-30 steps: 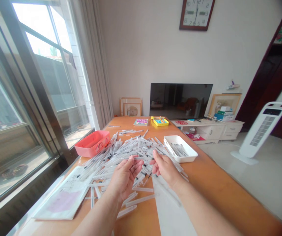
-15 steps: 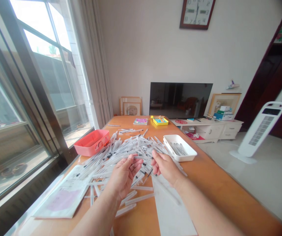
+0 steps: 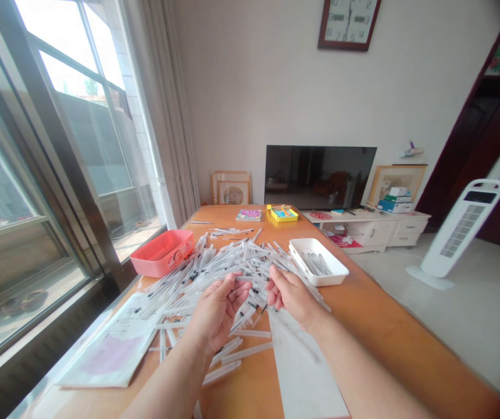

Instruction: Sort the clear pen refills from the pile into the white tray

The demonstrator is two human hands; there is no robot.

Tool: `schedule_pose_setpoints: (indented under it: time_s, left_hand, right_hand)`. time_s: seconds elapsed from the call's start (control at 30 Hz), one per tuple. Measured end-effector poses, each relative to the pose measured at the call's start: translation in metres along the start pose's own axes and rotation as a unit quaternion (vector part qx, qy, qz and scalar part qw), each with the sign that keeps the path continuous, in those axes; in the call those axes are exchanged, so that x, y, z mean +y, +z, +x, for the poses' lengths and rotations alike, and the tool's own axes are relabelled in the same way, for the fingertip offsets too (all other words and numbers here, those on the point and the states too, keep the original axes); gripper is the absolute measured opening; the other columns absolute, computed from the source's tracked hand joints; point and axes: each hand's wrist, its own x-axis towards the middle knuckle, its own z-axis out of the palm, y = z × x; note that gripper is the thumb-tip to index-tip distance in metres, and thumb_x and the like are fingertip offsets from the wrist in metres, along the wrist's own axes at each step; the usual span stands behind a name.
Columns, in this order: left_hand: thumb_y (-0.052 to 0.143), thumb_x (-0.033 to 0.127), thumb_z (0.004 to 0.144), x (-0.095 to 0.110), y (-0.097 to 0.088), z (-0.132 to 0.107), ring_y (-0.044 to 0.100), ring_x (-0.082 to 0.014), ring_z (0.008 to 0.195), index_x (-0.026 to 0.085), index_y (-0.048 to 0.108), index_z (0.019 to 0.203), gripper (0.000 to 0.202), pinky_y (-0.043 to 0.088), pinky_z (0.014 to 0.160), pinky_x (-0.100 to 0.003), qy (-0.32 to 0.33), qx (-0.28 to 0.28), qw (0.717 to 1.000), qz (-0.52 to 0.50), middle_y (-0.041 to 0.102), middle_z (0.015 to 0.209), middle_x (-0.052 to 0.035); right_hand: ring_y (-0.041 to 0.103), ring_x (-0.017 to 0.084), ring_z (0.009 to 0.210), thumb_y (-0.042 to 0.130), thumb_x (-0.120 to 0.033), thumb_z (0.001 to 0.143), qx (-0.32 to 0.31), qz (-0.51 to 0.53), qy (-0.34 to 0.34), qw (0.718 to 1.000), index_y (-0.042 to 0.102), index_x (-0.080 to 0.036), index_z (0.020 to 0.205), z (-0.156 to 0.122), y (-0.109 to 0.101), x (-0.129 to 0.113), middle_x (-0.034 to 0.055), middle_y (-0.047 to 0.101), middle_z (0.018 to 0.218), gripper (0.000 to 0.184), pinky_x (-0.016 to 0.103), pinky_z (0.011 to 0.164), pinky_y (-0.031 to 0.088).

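Note:
A large heap of clear plastic pen barrels [image 3: 228, 259], some with black ends, spreads over the wooden table [image 3: 381, 355]. Above its near side, my left hand [image 3: 221, 305] pinches one end of a thin translucent pen [image 3: 256, 281] between thumb and forefinger, its other fingers loosely curled. Facing it, my right hand [image 3: 292, 294] is closed with thumb and fingers at the pen's other end; the exact grip is partly hidden. Loose barrels [image 3: 245, 353] lie between my forearms. Beneath my right forearm is a pale sheet [image 3: 297, 372] with a barrel on it.
A pink basket [image 3: 160, 262] stands left of the heap, a white tray [image 3: 341, 273] holding several pens right of it. A booklet [image 3: 110, 349] lies at the near left. Farther back are a magazine [image 3: 249, 216] and a yellow box [image 3: 285, 217]. The table's right edge runs diagonally.
Both hands stay almost in the same place with the pen between them; the fingers shift only slightly. The view has moved a little. Heap, basket and tray are unchanged.

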Motion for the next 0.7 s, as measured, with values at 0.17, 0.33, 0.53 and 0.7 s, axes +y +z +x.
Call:
schedule_pose_setpoints:
  time_s: [0.17,0.33,0.53,0.7]
  left_hand:
    - [0.063,0.022,0.094,0.0007,0.0008,0.0005,0.074,-0.0172,0.087,0.011,0.068,0.103,0.016,0.062,0.081,-0.026,-0.005,0.010,1.000,-0.007,0.074,0.091,-0.0125]
    - [0.063,0.022,0.093,0.0045,0.0044,-0.0033,0.075,-0.0187,0.088,0.011,0.069,0.103,0.016,0.062,0.080,-0.026,-0.006,-0.009,1.000,0.013,0.075,0.092,-0.0128]
    - [0.064,0.023,0.093,0.0048,0.0037,-0.0019,0.075,-0.0187,0.087,0.011,0.069,0.104,0.017,0.061,0.080,-0.026,0.000,-0.003,1.000,0.012,0.075,0.092,-0.0130]
    - [0.064,0.023,0.093,0.0048,0.0035,-0.0032,0.074,-0.0190,0.090,0.011,0.068,0.107,0.019,0.060,0.082,-0.026,0.000,-0.017,1.000,0.019,0.075,0.094,-0.0132]
  right_hand:
    - [0.055,0.012,0.058,0.055,-0.063,0.091,-0.005,-0.003,-0.044,0.999,0.058,-0.020,0.081,-0.0018,-0.0014,-0.0009,0.0001,0.067,0.070,0.044,0.024,0.057,0.041]
    - [0.043,0.011,0.044,0.048,-0.067,0.092,-0.006,-0.006,0.000,1.000,0.057,-0.021,0.074,0.0011,-0.0001,0.0030,-0.0026,0.056,0.051,0.050,0.025,0.048,0.034]
    - [0.049,0.012,0.049,0.052,-0.067,0.090,0.008,-0.008,-0.020,1.000,0.059,-0.020,0.077,0.0001,0.0008,0.0003,-0.0009,0.062,0.060,0.049,0.026,0.052,0.038]
    - [0.045,0.011,0.046,0.053,-0.063,0.091,-0.018,0.009,-0.010,1.000,0.057,-0.020,0.074,-0.0021,0.0005,-0.0010,-0.0025,0.057,0.052,0.046,0.023,0.049,0.035]
